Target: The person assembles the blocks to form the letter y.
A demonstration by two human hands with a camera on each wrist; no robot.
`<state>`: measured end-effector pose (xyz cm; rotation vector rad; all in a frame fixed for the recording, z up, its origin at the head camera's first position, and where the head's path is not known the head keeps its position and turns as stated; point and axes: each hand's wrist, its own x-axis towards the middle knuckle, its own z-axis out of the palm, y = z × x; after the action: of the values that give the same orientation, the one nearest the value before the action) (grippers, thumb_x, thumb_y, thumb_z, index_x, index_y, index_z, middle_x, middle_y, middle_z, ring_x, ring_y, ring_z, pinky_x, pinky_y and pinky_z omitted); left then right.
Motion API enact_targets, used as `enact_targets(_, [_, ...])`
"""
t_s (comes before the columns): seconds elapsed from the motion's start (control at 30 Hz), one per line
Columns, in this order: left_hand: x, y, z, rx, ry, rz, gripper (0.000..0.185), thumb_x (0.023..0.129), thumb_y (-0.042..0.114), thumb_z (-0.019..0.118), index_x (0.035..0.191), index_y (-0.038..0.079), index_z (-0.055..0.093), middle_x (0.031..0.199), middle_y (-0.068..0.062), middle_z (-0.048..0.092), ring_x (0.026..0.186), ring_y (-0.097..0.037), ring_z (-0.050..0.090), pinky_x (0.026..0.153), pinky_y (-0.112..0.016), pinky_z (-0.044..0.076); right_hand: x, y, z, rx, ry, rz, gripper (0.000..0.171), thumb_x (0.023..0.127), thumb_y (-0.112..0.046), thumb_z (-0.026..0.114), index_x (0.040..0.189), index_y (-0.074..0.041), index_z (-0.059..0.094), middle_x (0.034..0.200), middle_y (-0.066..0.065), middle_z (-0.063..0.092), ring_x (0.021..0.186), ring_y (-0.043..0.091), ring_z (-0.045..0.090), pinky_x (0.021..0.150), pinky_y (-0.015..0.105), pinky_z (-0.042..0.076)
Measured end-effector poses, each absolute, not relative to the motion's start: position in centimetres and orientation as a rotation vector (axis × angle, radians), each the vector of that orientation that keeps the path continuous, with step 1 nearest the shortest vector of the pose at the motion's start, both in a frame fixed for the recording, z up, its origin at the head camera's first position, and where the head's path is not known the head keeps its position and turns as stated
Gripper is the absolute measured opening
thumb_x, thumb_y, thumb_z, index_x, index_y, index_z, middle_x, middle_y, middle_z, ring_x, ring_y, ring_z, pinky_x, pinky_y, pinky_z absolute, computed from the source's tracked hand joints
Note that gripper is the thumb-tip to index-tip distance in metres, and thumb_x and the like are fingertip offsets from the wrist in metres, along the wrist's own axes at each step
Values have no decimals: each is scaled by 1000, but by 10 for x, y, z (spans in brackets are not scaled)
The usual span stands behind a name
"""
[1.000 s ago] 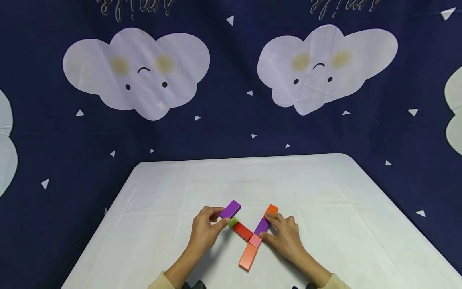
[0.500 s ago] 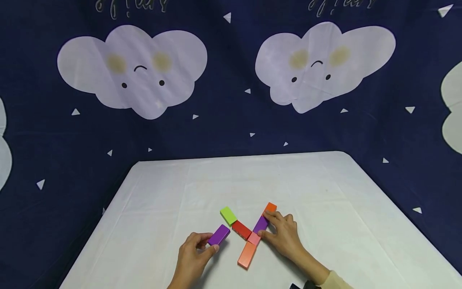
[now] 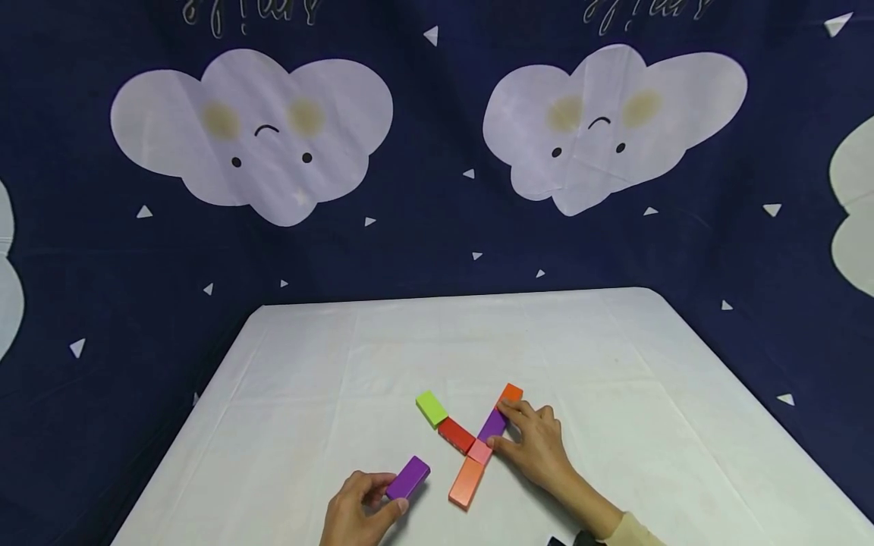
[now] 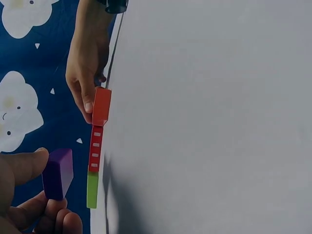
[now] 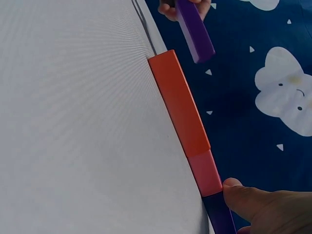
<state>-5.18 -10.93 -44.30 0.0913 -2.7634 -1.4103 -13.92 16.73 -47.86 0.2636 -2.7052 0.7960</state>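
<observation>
The left hand (image 3: 358, 509) pinches a purple rectangular wooden block (image 3: 408, 478) by its long sides, near the table's front edge. It looks rigid, light and smooth. The right hand (image 3: 536, 447) rests straight fingers against the coloured block row (image 3: 478, 447).

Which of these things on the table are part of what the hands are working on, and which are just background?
In use:
purple block, held by left hand
second purple block, touched by right hand
green block
red block
pink block
orange blocks

Background:
white table
cloud backdrop
</observation>
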Motion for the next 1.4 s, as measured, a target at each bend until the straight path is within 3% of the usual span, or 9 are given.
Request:
enact_targets(0.4, [-38, -111, -459, 71, -2921, -1427, 36, 71, 30, 79, 98, 8, 68, 80, 3, 50, 68, 1, 41, 59, -17, 37, -137, 166, -480, 253, -2721, 800, 60, 67, -38, 80, 120, -12, 66, 119, -1, 63, 82, 16, 39, 72, 31, 28])
enact_targets(0.63, [-34, -114, -463, -88, -2908, -1398, 35, 73, 31, 76, 97, 9, 67, 78, 5, 48, 69, 5, 37, 59, -16, 35, -136, 166, -479, 259, -2706, 798, 59, 67, -37, 80, 119, -12, 66, 118, -1, 63, 81, 15, 39, 71, 31, 28])
enact_targets(0.93, [-30, -112, -478, -277, -2662, -1065, 38, 61, 30, 82, 92, 12, 66, 75, 17, 43, 69, 8, 32, 59, -16, 33, -136, 166, -479, 259, -2708, 800, 59, 67, -36, 80, 119, -13, 66, 118, -2, 63, 82, 15, 39, 71, 31, 28])
enact_targets(1.13, [-41, -122, -459, -352, -2888, -1194, 49, 70, 32, 78, 110, 11, 62, 95, 7, 53, 83, 1, 39, 70, -21, 39, -137, 165, -478, 265, -2706, 797, 59, 67, -37, 80, 119, -12, 66, 117, -1, 63, 81, 15, 39, 71, 31, 28])
enact_targets(1.4, [-61, -131, -449, -551, -2930, -1137, 51, 73, 35, 77, 117, 13, 63, 112, 4, 62, 98, -6, 45, 86, -27, 44, -137, 166, -476, 247, -2720, 784, 60, 67, -38, 80, 120, -13, 66, 117, -1, 63, 83, 16, 39, 71, 31, 27])
